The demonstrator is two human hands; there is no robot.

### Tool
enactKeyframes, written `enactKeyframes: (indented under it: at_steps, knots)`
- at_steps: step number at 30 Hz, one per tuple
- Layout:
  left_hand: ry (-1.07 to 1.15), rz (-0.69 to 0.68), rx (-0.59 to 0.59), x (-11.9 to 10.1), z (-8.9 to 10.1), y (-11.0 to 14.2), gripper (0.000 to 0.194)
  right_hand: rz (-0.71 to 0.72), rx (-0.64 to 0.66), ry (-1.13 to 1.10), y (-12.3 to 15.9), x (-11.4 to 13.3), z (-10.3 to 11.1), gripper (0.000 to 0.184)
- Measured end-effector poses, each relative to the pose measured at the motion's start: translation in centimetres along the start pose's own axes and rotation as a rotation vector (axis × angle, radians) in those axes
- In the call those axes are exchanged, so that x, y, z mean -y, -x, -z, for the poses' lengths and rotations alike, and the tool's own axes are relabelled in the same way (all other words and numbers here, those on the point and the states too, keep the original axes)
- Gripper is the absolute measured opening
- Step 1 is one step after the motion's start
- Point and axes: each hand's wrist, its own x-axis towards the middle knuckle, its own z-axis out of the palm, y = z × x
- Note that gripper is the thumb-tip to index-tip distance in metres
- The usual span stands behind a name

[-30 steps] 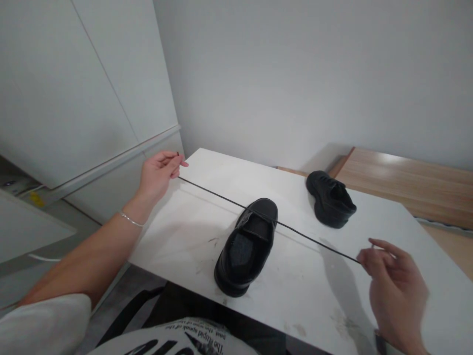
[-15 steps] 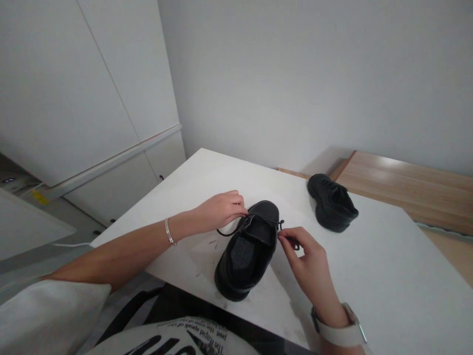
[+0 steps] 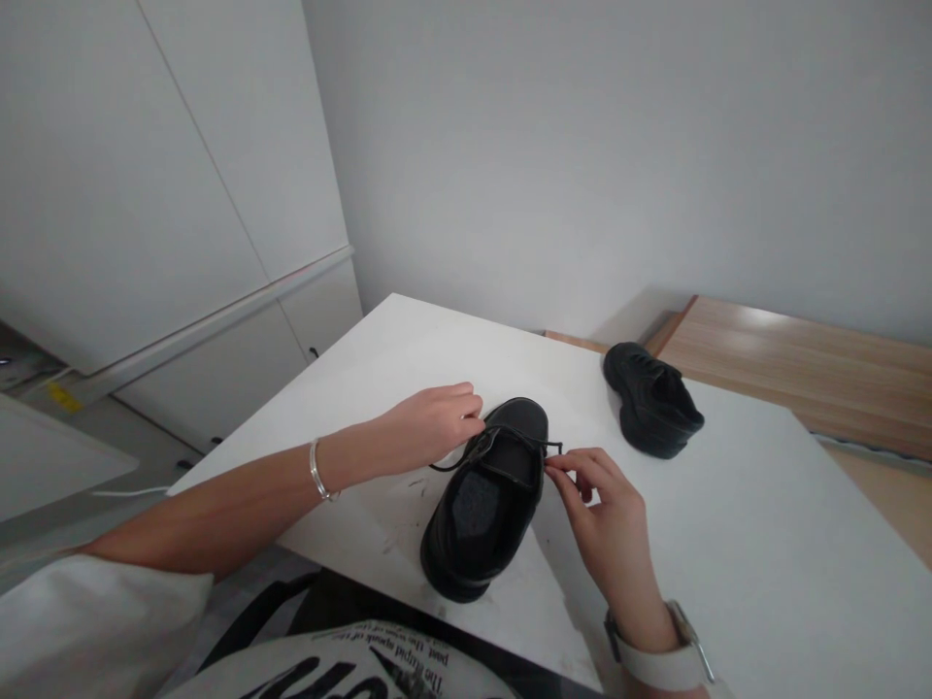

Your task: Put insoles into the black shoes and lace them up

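A black lace-up shoe (image 3: pixel 446 553) lies sole down on the white table (image 3: pixel 728 544), its toe pointing away from me and its opening facing me. My left hand (image 3: pixel 437 422) is closed at the shoe's left side by the toe, fingertips pinching the black shoelace (image 3: pixel 446 468). One part of the lace crosses the tongue; a loop hangs out below my left fingers. On the other side my right hand (image 3: pixel 601 505) pinches at the right eyelet edge, thumb and forefinger together. What lies between those fingertips is mostly hidden, but lace sticks out just above them.
Farther right on the table stands a second black shoe (image 3: pixel 651 400). Behind it, a wood-grain board (image 3: pixel 793 364) lies along the grey wall (image 3: pixel 582 165). White cabinets (image 3: pixel 182 194) rise at the left. Small dark marks show on the table near the first shoe.
My right fingers have shifted slightly left, closer against the shoe's side. The dark lace seen under them earlier no longer shows. My left hand stays nearly in place.
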Motion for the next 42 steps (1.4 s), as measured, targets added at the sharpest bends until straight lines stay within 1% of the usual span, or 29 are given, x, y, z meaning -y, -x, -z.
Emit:
enactKeyframes:
  at_steps: [4,10,15,18,23,25,28,31,33,36,39,40,42]
  knots:
    - [-0.049,-0.026,0.022,-0.2,0.1,-0.2,0.014,-0.001,-0.004,0.021,0.0,0.5,0.1,0.011]
    - [0.015,-0.023,0.015,-0.1,0.1,-0.1,0.017,0.030,0.002,0.063,0.2,0.7,0.1,0.013]
    - [0.080,-0.025,0.026,0.0,-0.3,0.0,0.018,0.042,-0.004,0.095,0.4,0.8,0.2,0.012]
    - [0.154,0.005,-0.017,0.1,-1.0,0.0,0.021,0.041,-0.006,0.098,0.4,0.9,0.1,0.012]
    - [0.166,0.072,-0.170,0.3,-2.3,0.0,0.024,0.044,-0.022,0.105,0.6,0.9,-0.1,0.010]
    - [0.162,0.071,-0.196,0.3,-2.5,-0.1,0.026,0.057,-0.026,0.118,0.6,0.9,-0.1,0.009]
    - [0.194,0.059,-0.201,0.2,-2.3,-0.3,0.026,0.089,-0.037,0.152,0.6,0.8,-0.1,0.008]
    - [0.286,0.065,-0.187,0.1,-2.1,-0.3,0.021,0.119,-0.047,0.192,0.5,0.8,0.1,0.008]
    - [0.344,0.086,-0.154,0.0,-1.9,-0.3,0.020,0.136,-0.047,0.214,0.5,1.0,0.1,0.008]
    - [0.388,0.170,-0.102,-0.5,-1.5,-0.4,0.023,0.140,-0.039,0.235,0.3,1.4,0.1,0.010]
    - [0.450,0.261,-0.047,-1.1,-0.3,-0.7,0.024,0.141,-0.022,0.262,0.3,1.8,0.0,0.012]
    - [0.458,0.272,-0.019,-1.3,0.2,-0.9,0.025,0.146,-0.017,0.268,0.3,1.9,0.0,0.013]
    - [0.432,0.250,0.051,-1.5,1.3,-1.4,0.025,0.142,-0.005,0.253,0.4,1.9,-0.2,0.016]
